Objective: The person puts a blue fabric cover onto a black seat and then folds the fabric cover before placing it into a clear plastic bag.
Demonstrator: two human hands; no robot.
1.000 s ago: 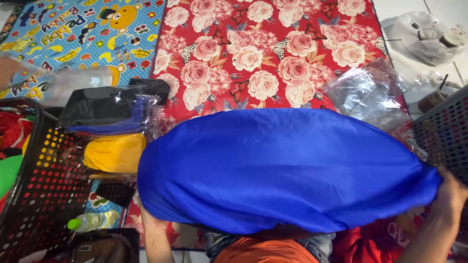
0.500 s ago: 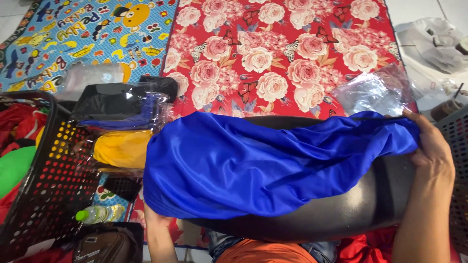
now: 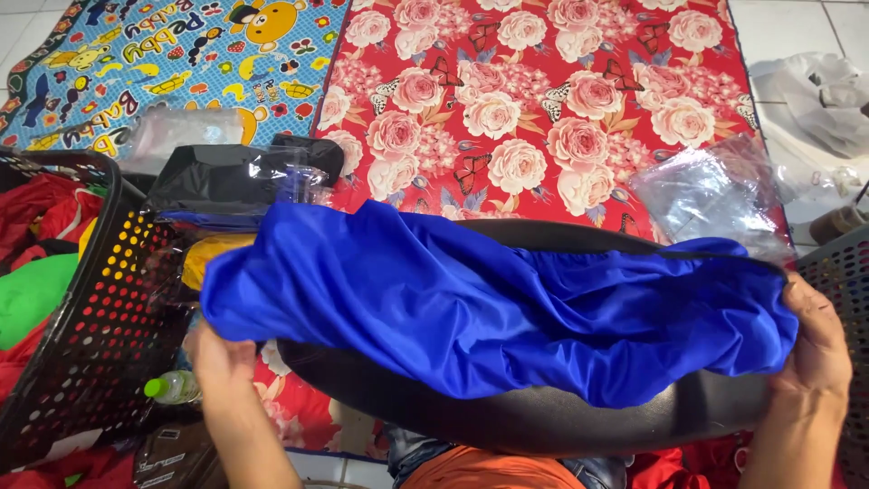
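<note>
— What do the two hands have between them?

— A long black seat-shaped pad (image 3: 543,421) with a bright blue elastic-edged fabric cover (image 3: 489,303) drawn partway over it. The hands are well apart, one at each end. The right hand (image 3: 815,349) is clamped on the end of the pad where the blue cover bunches over it, fingers wrapped round the edge. The left hand (image 3: 220,355) sits under the loose end of the cover; I cannot tell whether its fingers are closed on the fabric, since the cloth hides them.

— And the pad itself, where does it lie?

— Across the person's lap, spanning from one hand to the other, its near black edge bare below the blue (the cover reaches only over the far side and top).

— What is just beside the left hand?

— A black perforated plastic basket (image 3: 100,335) outward of it, holding red and green cloth (image 3: 32,294). A small bottle with a green cap (image 3: 172,388) lies near the wrist.

— Farther out?

— Beyond the left hand, a stack of bagged items, a yellow one (image 3: 213,258) under a black one in clear plastic (image 3: 235,177). Beyond the right hand, an empty clear plastic bag (image 3: 711,195). Past everything, a red rose-patterned mat (image 3: 534,100) and a blue cartoon-print mat (image 3: 163,63) lie side by side on the tiled floor.
</note>
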